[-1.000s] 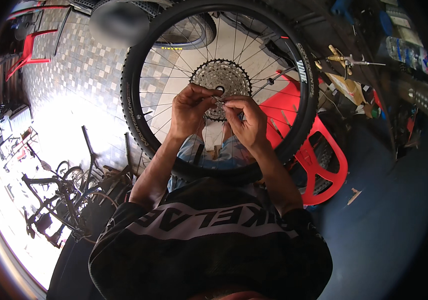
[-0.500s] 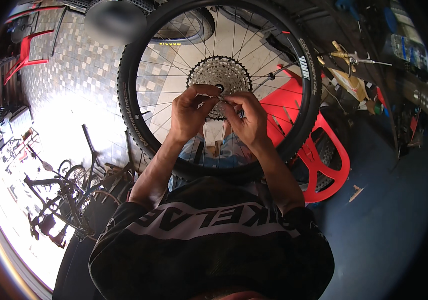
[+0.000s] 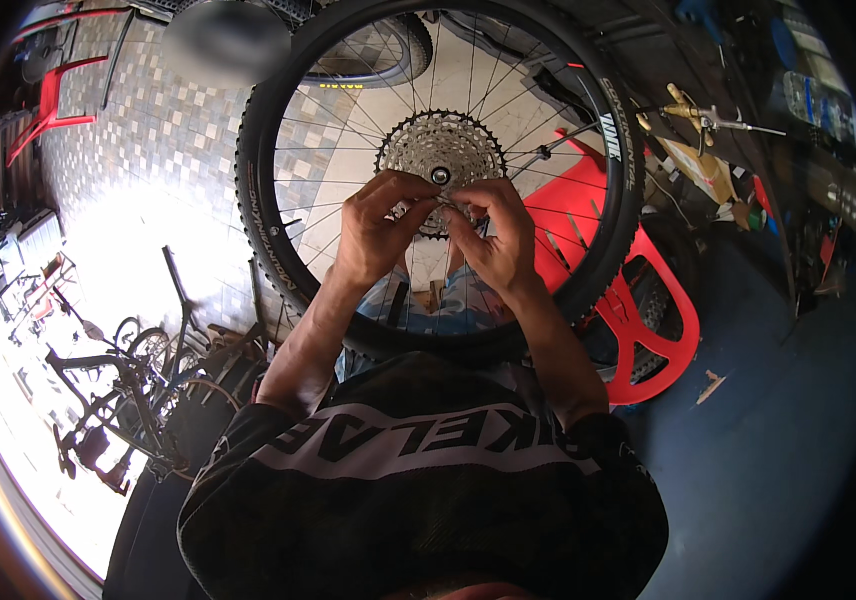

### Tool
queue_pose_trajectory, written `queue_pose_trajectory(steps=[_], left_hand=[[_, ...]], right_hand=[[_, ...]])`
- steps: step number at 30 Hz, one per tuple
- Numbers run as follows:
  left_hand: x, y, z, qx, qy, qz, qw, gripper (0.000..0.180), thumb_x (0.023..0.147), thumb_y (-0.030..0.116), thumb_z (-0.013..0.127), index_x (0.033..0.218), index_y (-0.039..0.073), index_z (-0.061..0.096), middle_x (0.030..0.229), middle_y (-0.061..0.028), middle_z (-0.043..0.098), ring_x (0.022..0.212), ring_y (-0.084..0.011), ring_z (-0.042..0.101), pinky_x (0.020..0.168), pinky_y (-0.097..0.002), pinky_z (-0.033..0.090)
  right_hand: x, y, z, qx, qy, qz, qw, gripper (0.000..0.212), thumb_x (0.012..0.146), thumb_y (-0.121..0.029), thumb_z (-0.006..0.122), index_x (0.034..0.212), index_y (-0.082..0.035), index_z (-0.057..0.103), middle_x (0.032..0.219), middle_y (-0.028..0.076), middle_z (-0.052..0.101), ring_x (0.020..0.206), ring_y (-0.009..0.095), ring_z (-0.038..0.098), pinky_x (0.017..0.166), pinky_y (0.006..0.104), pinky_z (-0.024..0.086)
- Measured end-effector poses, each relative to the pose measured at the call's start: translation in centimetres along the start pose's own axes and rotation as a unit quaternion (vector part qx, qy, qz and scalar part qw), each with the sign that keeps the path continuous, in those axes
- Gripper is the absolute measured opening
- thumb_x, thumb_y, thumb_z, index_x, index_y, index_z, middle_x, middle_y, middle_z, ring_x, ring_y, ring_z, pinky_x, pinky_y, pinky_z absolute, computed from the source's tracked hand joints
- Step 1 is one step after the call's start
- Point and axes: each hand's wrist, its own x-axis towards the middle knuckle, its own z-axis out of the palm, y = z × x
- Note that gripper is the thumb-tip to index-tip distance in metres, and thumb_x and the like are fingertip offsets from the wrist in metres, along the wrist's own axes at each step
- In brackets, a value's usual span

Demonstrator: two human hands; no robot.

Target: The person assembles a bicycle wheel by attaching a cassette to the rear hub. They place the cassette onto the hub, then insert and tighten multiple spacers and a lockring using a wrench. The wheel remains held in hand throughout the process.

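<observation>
A bicycle wheel [image 3: 266,160] with a knobby black tire stands before me, its spokes spreading from the hub. At its centre is a silver cassette [image 3: 418,140] with a dark outer sprocket ring. Over the lower part of the cassette, my left hand [image 3: 378,225] and my right hand [image 3: 496,235] come together, fingertips nearly touching. Both hands are closed in a pinch. Something small and thin seems to lie between the fingertips, too small to name. The round hub end [image 3: 440,175] shows just above the fingers.
A red plastic chair [image 3: 663,340] stands at the right behind the wheel; another red chair [image 3: 53,105] is far left. Bicycle frames and parts [image 3: 128,380] crowd the lower left. Another wheel [image 3: 418,50] lies beyond. Tools and bottles [image 3: 818,105] line the right side.
The fingers have shifted very slightly at the fingertips, and a little more of the hub end shows. The wheel appears moved only a touch to the right.
</observation>
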Motion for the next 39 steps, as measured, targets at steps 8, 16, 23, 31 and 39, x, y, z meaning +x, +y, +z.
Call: queue_pose_trajectory(steps=[8,16,23,31,39], left_hand=[[-0.9,-0.4,0.2,-0.158,-0.013,-0.149,0.976,0.022,0.089,0.000,0.080,0.111,0.001,0.074,0.108,-0.0102,0.076,0.092,-0.0167,0.076,0.079,-0.0287,0.062],[-0.3,0.0,0.0,-0.030,-0.024,-0.023,0.999,0.024,0.090,0.001,0.080,0.112,0.002,0.072,0.105,-0.0098,0.077,0.091,-0.0201,0.077,0.078,-0.0321,0.064],[-0.5,-1.1,0.5,-0.046,-0.019,-0.070,0.996,0.020,0.092,0.002,0.077,0.111,0.003,0.073,0.106,-0.0109,0.076,0.091,-0.0211,0.077,0.076,-0.0331,0.063],[-1.0,-4.4,2.0,-0.064,-0.019,-0.193,0.979,0.021,0.096,0.005,0.075,0.117,0.002,0.075,0.106,-0.0104,0.078,0.089,-0.0159,0.074,0.075,-0.0292,0.059],[-0.9,-4.6,3.0,-0.028,-0.024,-0.158,0.987,0.034,0.093,0.004,0.077,0.126,0.003,0.070,0.109,-0.0134,0.076,0.092,-0.0198,0.076,0.077,-0.0329,0.061]], right_hand=[[-1.1,1.6,0.7,0.115,0.009,0.080,0.990,0.026,0.092,-0.001,0.077,0.115,-0.004,0.067,0.102,0.006,0.071,0.080,0.012,0.061,0.076,0.0283,0.052],[0.1,0.5,-0.2,0.048,0.000,0.003,0.999,0.027,0.091,-0.004,0.080,0.116,-0.005,0.068,0.107,0.007,0.070,0.084,0.015,0.062,0.075,0.0281,0.052],[-0.8,1.7,0.5,0.049,-0.002,0.063,0.997,0.025,0.091,-0.004,0.080,0.113,-0.006,0.068,0.104,0.008,0.073,0.085,0.016,0.068,0.073,0.0298,0.054],[-1.8,3.6,1.5,0.029,-0.008,0.130,0.991,0.025,0.093,-0.007,0.078,0.115,-0.002,0.067,0.093,0.005,0.072,0.079,0.011,0.065,0.069,0.0269,0.052],[-2.7,5.3,2.9,0.161,0.019,0.227,0.960,0.023,0.097,-0.006,0.074,0.117,0.000,0.065,0.091,0.001,0.070,0.080,0.006,0.064,0.071,0.0240,0.051]])
